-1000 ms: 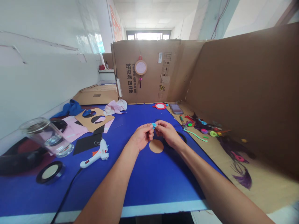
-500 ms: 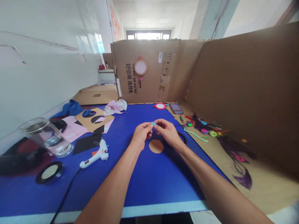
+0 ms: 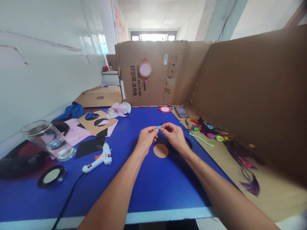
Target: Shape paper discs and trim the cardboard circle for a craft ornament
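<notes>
A small light-blue piece, too small to make out its kind, is pinched between the fingertips of both hands above the blue table. My left hand closes on it from the left. From the other side my right hand grips it, thumb and forefinger pressed together. Just below the hands a round tan cardboard disc lies flat on the table. A black ring is partly hidden behind my right hand.
On the left are a white glue gun, a glass jar, a tape roll and cut cardboard. A red-rimmed disc lies at the back. Tassels and colourful bits cover the right-hand cardboard.
Both hands keep their pinch on the light-blue piece, whose visible shape has shifted slightly between the fingertips. The whole view has moved a little; the other objects lie as before.
</notes>
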{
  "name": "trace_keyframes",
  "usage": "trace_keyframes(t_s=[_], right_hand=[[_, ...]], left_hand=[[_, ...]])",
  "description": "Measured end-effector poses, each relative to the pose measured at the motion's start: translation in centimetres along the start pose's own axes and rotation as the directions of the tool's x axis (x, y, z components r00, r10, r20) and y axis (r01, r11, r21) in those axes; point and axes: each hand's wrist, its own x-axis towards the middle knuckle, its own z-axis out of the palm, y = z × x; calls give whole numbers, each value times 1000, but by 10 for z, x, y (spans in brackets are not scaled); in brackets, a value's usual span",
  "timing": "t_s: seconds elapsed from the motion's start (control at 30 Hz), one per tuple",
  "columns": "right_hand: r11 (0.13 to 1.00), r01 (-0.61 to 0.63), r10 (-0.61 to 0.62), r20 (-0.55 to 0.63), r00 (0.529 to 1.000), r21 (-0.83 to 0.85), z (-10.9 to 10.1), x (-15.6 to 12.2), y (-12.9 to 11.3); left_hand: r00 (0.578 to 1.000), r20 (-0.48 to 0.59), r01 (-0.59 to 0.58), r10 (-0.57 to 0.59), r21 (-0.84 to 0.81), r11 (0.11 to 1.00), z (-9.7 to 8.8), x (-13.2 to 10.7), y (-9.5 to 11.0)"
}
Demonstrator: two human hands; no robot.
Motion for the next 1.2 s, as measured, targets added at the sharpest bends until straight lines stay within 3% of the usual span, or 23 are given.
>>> trace_keyframes(t_s=[0.13, 0.3, 0.4, 0.57, 0.8, 1.0, 1.2], right_hand=[[957, -180, 170, 60, 984, 226, -1, 3, 2], [904, -256, 216, 151, 965, 342, -1, 3, 3], [894, -270, 223, 168, 960, 358, 0, 2, 3], [878, -283, 232, 174, 957, 385, -1, 3, 2], [811, -334, 265, 208, 942, 481, -2, 2, -3], [816, -361, 282, 234, 930, 452, -2, 1, -2], [857, -312, 212, 271, 939, 411, -2, 1, -1]], left_hand=[[999, -37, -9, 8, -29, 1000, -2, 2, 0], [1000, 25, 13, -12, -5, 1000, -4, 3, -2], [998, 67, -15, 13, 22, 1000, -2, 2, -2], [999, 40, -13, 12, 24, 1000, -1, 1, -3], [989, 131, 89, -68, -160, 983, -5, 3, -4], [974, 186, 176, -127, -275, 945, -8, 3, -3], [979, 146, 177, -139, -291, 940, -8, 3, -3]])
